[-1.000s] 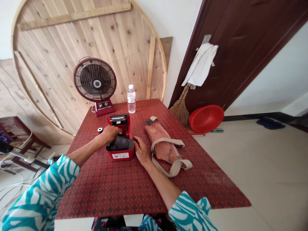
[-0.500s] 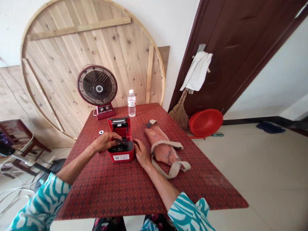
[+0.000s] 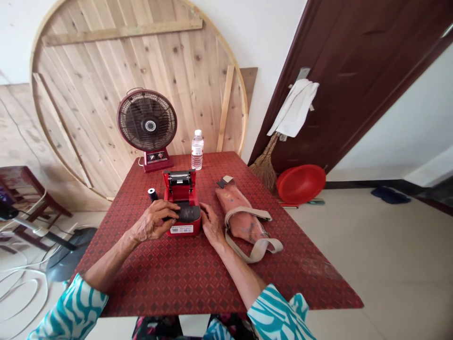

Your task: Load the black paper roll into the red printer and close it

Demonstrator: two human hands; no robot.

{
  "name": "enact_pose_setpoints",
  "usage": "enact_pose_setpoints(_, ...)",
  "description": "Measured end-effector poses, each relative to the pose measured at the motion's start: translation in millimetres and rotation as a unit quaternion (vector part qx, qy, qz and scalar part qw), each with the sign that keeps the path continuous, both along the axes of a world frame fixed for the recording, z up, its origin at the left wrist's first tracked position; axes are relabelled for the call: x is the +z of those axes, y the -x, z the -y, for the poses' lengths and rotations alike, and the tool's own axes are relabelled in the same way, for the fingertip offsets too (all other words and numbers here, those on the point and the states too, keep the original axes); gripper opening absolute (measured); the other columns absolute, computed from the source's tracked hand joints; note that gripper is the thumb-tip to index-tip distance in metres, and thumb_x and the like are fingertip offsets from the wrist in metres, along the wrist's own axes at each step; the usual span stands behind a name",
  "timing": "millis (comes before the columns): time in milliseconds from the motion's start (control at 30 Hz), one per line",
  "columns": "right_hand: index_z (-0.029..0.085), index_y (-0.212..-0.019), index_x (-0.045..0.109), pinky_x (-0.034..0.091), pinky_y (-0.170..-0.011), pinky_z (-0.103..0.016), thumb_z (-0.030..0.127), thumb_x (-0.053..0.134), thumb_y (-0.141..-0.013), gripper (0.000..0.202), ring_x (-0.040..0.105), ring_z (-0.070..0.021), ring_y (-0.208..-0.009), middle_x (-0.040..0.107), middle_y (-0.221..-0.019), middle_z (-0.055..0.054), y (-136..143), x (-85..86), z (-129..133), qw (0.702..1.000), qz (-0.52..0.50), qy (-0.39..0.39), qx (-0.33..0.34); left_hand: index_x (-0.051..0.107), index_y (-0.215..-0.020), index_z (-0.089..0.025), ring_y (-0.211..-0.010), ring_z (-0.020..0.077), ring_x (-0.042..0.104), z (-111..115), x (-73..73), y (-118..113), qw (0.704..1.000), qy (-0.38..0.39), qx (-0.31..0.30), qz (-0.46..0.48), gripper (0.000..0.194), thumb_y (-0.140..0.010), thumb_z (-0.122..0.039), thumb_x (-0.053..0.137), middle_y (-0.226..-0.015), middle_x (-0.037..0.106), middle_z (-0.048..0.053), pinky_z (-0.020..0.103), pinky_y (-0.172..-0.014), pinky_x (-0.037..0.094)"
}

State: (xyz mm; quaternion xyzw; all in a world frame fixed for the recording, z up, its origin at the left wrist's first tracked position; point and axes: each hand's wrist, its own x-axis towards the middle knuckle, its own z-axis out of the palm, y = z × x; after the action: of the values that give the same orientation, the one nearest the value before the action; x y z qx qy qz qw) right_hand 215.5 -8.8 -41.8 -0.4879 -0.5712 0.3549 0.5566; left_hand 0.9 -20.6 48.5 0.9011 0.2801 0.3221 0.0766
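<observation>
Between hands: red printer [image 3: 182,208]; left hand [image 3: 155,222] grips its front-left edge, right hand [image 3: 210,223] rests loose against right side.

white label on red printer [image 3: 181,208], print too small to read

Single head-worn view, forward and down across the red table [image 3: 198,283], close, toward the wall.
</observation>
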Motion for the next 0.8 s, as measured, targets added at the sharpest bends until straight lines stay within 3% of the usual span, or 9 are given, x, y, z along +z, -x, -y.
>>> enact_pose_setpoints(200, 0.021, -0.105, 0.064, 0.045, -0.093, -0.036, 0.031, 0.047, -0.085, 0.028, 0.061, -0.0203, -0.102, 0.069, -0.107, -0.006, 0, -1.1, 0, 1.000, -0.006, -0.002, -0.004, 0.060, -0.093, -0.019, -0.104, 0.0215, 0.062, 1, -8.3, 2, 0.995, -0.075, -0.056, 0.024, 0.013, -0.081, -0.015, 0.056, -0.103, 0.068, 0.009, 0.041, -0.091, 0.046)
enact_pose_setpoints(300, 0.021, -0.106, 0.065, 0.045, -0.094, -0.036, 0.033, 0.048, -0.085, 0.030, 0.061, -0.0209, -0.103, 0.069, -0.108, -0.006, 0, -0.1, 0, 1.000, -0.009, 0.006, -0.003, 0.058, -0.098, -0.019, -0.107, 0.0236, 0.060, 1, -12.8, 3, 0.995, -0.084, -0.060, 0.012, 0.017, -0.082, -0.021, 0.059, -0.105, 0.066, 0.011, 0.043, -0.091, 0.046)
enact_pose_setpoints(500, 0.021, -0.105, 0.065, 0.047, -0.094, -0.039, 0.040, 0.049, -0.085, 0.032, 0.062, -0.0228, -0.103, 0.069, -0.109, -0.006, -2, 2.8, 1, 1.000, -0.015, 0.021, 0.007, 0.054, -0.122, -0.020, -0.117, 0.0274, 0.052, 5, -22.8, 7, 0.993, -0.099, -0.053, -0.035, 0.043, -0.083, -0.039, 0.061, -0.115, 0.061, 0.013, 0.046, -0.098, 0.041)
enact_pose_setpoints(600, 0.022, -0.106, 0.065, 0.047, -0.094, -0.041, 0.043, 0.049, -0.086, 0.033, 0.063, -0.0234, -0.103, 0.070, -0.109, -0.006, -6, 5.8, 1, 1.000, 0.000, 0.023, 0.005, 0.054, -0.125, -0.023, -0.123, 0.0284, 0.047, 7, -27.0, 11, 0.991, -0.108, -0.049, -0.062, 0.045, -0.085, -0.043, 0.059, -0.121, 0.058, 0.013, 0.048, -0.102, 0.038)
enact_pose_setpoints(700, 0.023, -0.112, 0.062, 0.045, -0.098, -0.043, 0.046, 0.046, -0.088, 0.037, 0.061, -0.0231, -0.109, 0.067, -0.118, -0.008, -11, 17.6, -10, 1.000, 0.004, -0.010, -0.030, 0.053, -0.126, -0.024, -0.127, 0.0286, 0.044, 9, -28.9, 14, 0.988, -0.120, -0.049, -0.085, 0.045, -0.086, -0.042, 0.058, -0.127, 0.056, 0.013, 0.049, -0.105, 0.034)
enact_pose_setpoints(800, 0.022, -0.118, 0.058, 0.044, -0.100, -0.044, 0.049, 0.042, -0.089, 0.043, 0.057, -0.0230, -0.117, 0.061, -0.126, -0.009, -13, 42.5, -37, 0.996, -0.019, -0.061, -0.066, 0.053, -0.126, -0.023, -0.129, 0.0284, 0.043, 11, -29.5, 15, 0.987, -0.129, -0.047, -0.089, 0.044, -0.086, -0.041, 0.058, -0.129, 0.055, 0.013, 0.050, -0.106, 0.033)
